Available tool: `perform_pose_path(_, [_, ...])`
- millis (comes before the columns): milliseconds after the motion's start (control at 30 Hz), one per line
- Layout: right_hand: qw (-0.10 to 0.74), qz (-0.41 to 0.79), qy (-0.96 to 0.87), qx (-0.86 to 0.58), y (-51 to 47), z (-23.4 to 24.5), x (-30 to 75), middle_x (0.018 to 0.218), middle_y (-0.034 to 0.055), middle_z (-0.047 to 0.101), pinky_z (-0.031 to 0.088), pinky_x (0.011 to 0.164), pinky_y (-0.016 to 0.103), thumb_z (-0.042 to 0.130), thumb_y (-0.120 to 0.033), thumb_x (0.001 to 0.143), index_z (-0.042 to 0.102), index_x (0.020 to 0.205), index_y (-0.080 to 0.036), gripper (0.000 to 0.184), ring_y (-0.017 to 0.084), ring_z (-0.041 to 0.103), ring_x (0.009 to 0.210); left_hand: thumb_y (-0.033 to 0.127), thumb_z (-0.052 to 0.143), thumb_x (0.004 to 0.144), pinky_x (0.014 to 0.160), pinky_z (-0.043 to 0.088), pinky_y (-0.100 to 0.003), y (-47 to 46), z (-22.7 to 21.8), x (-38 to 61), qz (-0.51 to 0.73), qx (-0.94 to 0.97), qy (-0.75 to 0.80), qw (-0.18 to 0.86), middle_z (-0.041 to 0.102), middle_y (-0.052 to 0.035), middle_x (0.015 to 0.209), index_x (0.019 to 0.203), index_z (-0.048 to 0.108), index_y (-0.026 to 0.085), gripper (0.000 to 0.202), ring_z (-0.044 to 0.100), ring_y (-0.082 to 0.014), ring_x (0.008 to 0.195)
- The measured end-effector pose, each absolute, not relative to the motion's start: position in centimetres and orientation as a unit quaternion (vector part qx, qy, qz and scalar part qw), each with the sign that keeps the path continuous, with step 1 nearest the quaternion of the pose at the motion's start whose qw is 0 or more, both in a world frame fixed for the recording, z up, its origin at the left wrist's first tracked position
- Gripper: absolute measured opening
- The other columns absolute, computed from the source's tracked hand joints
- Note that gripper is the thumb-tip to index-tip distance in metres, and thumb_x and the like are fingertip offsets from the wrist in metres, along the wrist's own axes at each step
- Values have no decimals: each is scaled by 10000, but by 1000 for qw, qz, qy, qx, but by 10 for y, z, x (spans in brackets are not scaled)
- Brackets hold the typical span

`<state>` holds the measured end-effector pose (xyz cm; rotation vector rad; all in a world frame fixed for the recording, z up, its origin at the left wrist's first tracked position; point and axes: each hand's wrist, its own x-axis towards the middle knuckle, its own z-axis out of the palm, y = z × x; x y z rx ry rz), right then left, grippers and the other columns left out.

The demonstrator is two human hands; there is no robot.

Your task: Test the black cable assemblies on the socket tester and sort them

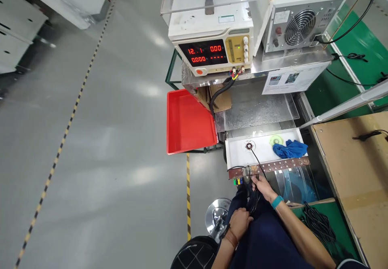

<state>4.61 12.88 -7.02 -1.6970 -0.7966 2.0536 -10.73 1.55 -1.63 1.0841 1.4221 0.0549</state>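
Observation:
My right hand (262, 187), a teal band at its wrist, is closed on a black cable (254, 201) just below a brown strip with a row of holes (280, 164). Lower down, over my lap, my left hand (239, 221) has its fingers curled at the bottom of the same cable bundle; what lies inside them is mostly hidden. Beyond the strip, a small round part with a dark centre (249, 146) lies on a white tray (235, 152), and a thin black lead runs from it toward my right hand. Small coloured connectors (238, 181) sit at the strip's left end.
A blue cloth (290, 149) and a pale green ring (276, 140) lie on the tray. Ahead stands a power supply (212, 32) with lit red digits. A red tub (190, 123) is at left, a cardboard-coloured board (354, 164) at right, a black stool (194, 255) below.

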Motion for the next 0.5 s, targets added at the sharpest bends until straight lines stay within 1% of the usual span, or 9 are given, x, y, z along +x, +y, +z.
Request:
perform_pose_path(67, [162,724,-308,-595,123,-76,45,517,-65,477,390,545,252,690,-613,795,580,768,-198,430,110,435,490,204,660,769,1099,424,-611,15,-24,-118,52,455,613,644,657,-152,946,652,602,240,135,651,-409,1087])
perform_pose_path(100, [139,731,-317,-589,122,-79,43,500,-70,454,369,531,248,681,-592,805,591,755,-192,413,105,409,478,150,664,737,1108,426,-595,17,-27,-123,73,437,615,652,667,-153,977,711,644,240,96,651,-400,1093])
perform_pose_path(167, [97,742,-321,-580,120,-83,37,481,-78,421,322,508,240,685,-552,811,601,730,-187,384,98,369,466,99,662,711,1148,402,-576,23,-33,-128,117,395,634,655,686,-157,1030,825,693,237,182,642,-389,1129])
perform_pose_path(233, [75,738,-322,-589,120,-88,29,484,-75,426,278,503,234,718,-519,793,601,701,-183,367,94,358,475,134,663,749,1188,365,-564,33,-39,-125,152,362,654,647,701,-155,1087,906,700,233,188,623,-379,1191])
perform_pose_path(300, [75,730,-319,-600,122,-93,21,498,-68,440,256,512,230,750,-494,771,593,667,-181,366,93,360,497,212,682,789,1197,362,-551,43,-44,-115,180,331,657,653,713,-141,1127,983,684,234,195,616,-362,1223])
perform_pose_path(367, [84,729,-307,-606,125,-95,15,509,-70,433,254,526,227,752,-482,770,585,652,-179,365,91,353,516,276,701,809,1185,385,-537,50,-48,-102,219,271,650,676,731,-127,1097,1037,660,235,235,629,-343,1212])
perform_pose_path(433, [92,736,-291,-605,127,-96,14,505,-77,403,258,537,228,730,-484,787,584,658,-180,361,89,332,520,318,687,837,1177,403,-512,55,-53,-90,266,191,648,688,738,-125,1057,1045,645,229,230,635,-324,1216])
perform_pose_path(500, [100,751,-272,-594,127,-95,14,500,-84,383,266,541,231,716,-501,796,584,672,-182,366,86,311,515,347,656,868,1179,405,-484,56,-59,-82,295,144,660,675,731,-140,1069,1010,639,218,193,614,-312,1263])
